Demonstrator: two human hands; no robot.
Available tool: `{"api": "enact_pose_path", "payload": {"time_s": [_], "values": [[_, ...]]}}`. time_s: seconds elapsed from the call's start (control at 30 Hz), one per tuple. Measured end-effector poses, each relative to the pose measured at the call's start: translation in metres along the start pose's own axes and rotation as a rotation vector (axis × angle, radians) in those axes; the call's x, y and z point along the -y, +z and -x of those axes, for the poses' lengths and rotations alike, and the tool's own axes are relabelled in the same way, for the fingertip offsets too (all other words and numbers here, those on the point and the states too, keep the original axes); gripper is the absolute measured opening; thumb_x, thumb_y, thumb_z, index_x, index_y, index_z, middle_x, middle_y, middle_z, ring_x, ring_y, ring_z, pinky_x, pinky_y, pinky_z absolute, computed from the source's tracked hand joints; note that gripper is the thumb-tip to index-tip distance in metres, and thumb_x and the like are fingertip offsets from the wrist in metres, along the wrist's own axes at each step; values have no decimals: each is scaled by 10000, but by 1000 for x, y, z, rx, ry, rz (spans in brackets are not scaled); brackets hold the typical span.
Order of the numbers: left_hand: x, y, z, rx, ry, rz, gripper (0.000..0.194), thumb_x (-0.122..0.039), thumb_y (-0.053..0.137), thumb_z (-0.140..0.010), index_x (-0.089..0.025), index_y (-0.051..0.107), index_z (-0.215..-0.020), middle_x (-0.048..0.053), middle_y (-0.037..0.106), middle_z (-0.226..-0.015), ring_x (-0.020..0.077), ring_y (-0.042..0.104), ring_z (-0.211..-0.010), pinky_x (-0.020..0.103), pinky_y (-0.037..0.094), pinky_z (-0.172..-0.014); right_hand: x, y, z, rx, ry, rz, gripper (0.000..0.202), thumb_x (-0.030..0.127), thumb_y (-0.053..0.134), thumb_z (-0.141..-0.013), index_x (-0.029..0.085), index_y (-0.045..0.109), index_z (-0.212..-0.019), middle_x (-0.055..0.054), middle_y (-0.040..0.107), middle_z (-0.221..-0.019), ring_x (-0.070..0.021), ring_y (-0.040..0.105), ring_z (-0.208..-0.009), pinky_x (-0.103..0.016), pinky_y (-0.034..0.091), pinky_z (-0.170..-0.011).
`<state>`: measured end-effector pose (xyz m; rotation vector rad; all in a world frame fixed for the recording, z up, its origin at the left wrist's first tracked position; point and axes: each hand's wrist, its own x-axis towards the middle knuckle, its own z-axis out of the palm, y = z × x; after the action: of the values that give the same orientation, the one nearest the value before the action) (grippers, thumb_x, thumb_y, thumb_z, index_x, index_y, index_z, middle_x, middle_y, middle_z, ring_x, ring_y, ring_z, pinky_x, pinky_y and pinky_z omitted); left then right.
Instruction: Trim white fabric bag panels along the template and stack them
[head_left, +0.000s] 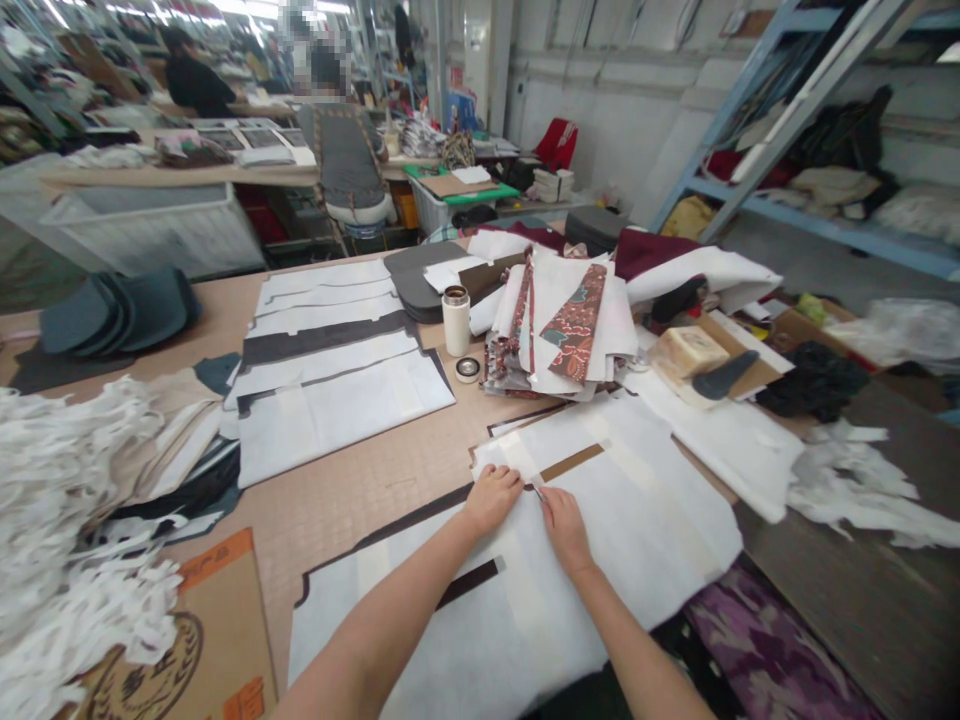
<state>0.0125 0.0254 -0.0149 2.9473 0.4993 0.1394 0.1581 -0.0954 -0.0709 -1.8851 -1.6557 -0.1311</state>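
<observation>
A large white-backed fabric panel point(637, 510) with a dark edge lies on the table in front of me. My left hand point(495, 497) is on its far edge, its fingers bent and pressed together on the white material. Close to its right, my right hand point(564, 525) is closed in a pinch at the same edge. Something small and shiny shows at its fingertips, too small to name. A brown strip point(574, 460) shows in the panel just beyond my hands, and a dark strip point(469, 583) lies nearer, beside my left forearm.
Overlapping white panels point(345, 400) lie at left, with white scraps point(67, 500) and a cardboard piece point(187, 640) nearer. Ahead stand an uncapped bottle point(456, 322), its lid point(467, 370) and a stack of patterned pieces point(574, 325). A person point(341, 150) sits farther back.
</observation>
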Motion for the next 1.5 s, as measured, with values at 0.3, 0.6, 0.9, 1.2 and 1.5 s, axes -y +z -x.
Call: {"api": "enact_pose_path", "payload": {"time_s": [0.3, 0.6, 0.9, 1.2, 1.5], "values": [[5, 3, -11, 75, -206, 280, 291, -213, 413, -887, -339, 606, -1063, 7, 562, -1121, 201, 465, -1031, 375, 328, -839, 6, -6, 0, 124, -48, 112, 320, 215, 341, -924, 165, 632, -1048, -84, 590, -897, -202, 473, -816, -326, 409, -746], [13, -3, -14, 117, -82, 233, 285, -207, 423, -869, -333, 634, -1013, 16, 566, -1085, 202, 470, -991, 414, 312, -879, 6, -5, 0, 104, -11, 59, 273, 197, 407, -887, 189, 643, -1023, -70, 591, -892, -204, 481, -815, -324, 413, -751], [14, -13, -2, 15, 242, -33, 262, -218, 372, -903, -246, 572, -1071, 56, 569, -1075, 211, 438, -1062, 476, 194, -1032, 8, -5, 0, 81, -76, 141, 330, 148, 350, -895, 175, 588, -1123, -97, 592, -956, -215, 499, -852, -341, 427, -762], [8, 1, 8, -25, 70, -19, 286, -180, 311, -924, -209, 522, -1114, 49, 573, -1165, 186, 459, -1076, 467, 210, -1027, 11, -17, -15, 262, -206, 302, 314, 72, 386, -855, 176, 600, -1060, -98, 600, -944, -221, 481, -799, -335, 404, -677], [4, 6, 3, -27, -67, 118, 236, -202, 380, -902, -241, 588, -1008, 23, 600, -1092, 184, 483, -1050, 459, 240, -1007, 26, -22, -31, 460, -198, 336, 329, 61, 417, -838, 129, 556, -1128, -106, 580, -950, -211, 503, -846, -322, 419, -706]]}}
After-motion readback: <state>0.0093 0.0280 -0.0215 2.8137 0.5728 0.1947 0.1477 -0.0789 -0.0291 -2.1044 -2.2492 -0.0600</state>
